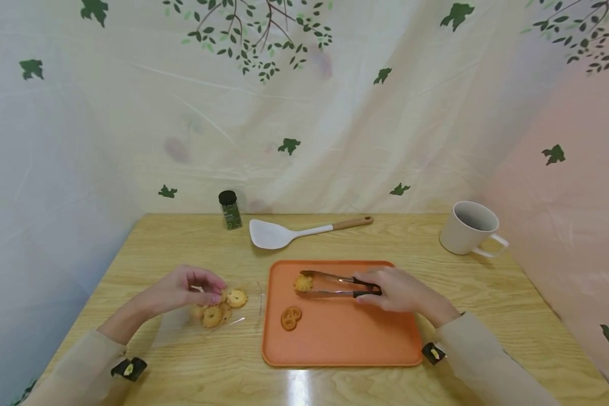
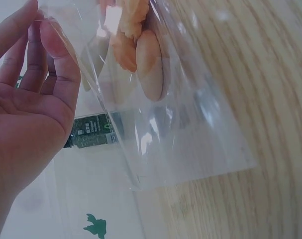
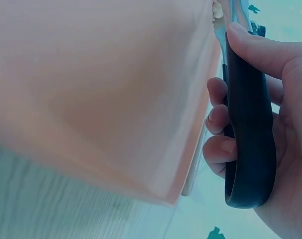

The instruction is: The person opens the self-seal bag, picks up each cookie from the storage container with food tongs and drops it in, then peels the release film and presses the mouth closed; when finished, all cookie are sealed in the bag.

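Nearest to us, the orange tray (image 1: 365, 338) lies flat on the wooden worktop (image 1: 487, 282): smooth matt plastic, rounded corners, low rim. One pretzel-shaped biscuit (image 1: 291, 318) rests on its left part, free of anything else.

We read the step in hand as moving biscuits by tongs between bag and tray. The right hand (image 1: 401, 290) grips the tongs (image 1: 335, 285) by their black handle; in the right wrist view its fingers (image 3: 221, 149) curl round that handle with the thumb pressed along the top. The metal arms are squeezed onto a round, ridged biscuit (image 1: 303, 282), held at or just above the tray's upper left area; whether it touches the surface we cannot tell.

Left of the tray, the left hand (image 1: 182, 290) pinches the edge of a clear plastic bag (image 2: 160, 129) between thumb and fingertips, the other fingers loosely spread. The film is thin, glossy and creased. Several golden, swirled biscuits (image 1: 223, 307) lie in it, on the worktop.

Our judgement: the next move calls for steady squeeze on the tongs, since the biscuit looks crumbly, and for the bag mouth to be held wide.

Farther back: a white spatula (image 1: 271, 234) with a wooden handle, a small dark-lidded spice jar (image 1: 230, 210), and a pale mug (image 1: 469, 228) at far right.
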{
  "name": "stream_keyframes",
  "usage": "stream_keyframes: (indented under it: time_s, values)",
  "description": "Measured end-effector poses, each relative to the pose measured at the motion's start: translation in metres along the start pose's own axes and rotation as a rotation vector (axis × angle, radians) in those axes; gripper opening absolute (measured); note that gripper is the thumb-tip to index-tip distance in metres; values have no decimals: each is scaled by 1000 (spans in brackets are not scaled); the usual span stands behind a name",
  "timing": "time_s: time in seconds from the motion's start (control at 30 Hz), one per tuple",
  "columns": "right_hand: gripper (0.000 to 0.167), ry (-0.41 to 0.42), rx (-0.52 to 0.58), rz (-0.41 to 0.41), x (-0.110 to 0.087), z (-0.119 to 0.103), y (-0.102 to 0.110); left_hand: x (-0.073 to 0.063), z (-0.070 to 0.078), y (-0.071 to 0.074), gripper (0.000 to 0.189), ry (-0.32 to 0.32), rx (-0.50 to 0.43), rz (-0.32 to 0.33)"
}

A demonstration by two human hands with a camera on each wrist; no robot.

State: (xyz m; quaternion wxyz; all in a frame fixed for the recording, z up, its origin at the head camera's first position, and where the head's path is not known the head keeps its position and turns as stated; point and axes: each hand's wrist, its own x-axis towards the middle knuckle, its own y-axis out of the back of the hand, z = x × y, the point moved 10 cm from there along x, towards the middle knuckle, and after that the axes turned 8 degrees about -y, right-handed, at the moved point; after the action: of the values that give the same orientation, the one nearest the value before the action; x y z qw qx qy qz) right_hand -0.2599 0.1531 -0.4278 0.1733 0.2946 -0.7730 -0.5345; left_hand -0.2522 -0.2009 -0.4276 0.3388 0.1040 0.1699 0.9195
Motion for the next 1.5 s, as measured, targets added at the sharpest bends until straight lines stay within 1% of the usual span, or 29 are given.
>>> stream_keyframes:
  time_s: [0.17,0.37,0.53,0.6,0.67,0.87,1.0,1.2,1.37,1.5]
  values:
    - [34,2,7,-2,3,0,-1,0,-1,0,28,-4,-6,-8]
    - [34,-3,5,-3,3,1,-1,-1,-3,1,27,5,4,-5]
    - [17,26,-8,8,3,-3,0,-2,-4,1,28,23,-15,-9]
    - [13,37,-10,14,3,-4,0,-2,-4,0,29,28,-26,-12]
    - [15,37,-2,13,3,-3,0,-2,-4,0,29,31,-33,-14]
    - [29,26,24,-1,1,1,0,-2,-3,-1,30,24,-36,-15]
    - [31,33,31,1,-1,2,2,-1,-3,0,29,20,-19,-12]
    - [35,40,29,4,-2,4,2,-1,-3,0,28,29,-8,-9]
    - [31,57,42,11,-4,3,3,-1,-3,1,28,31,4,-5]
    - [31,61,47,11,-4,3,3,-1,-3,2,28,24,18,1]
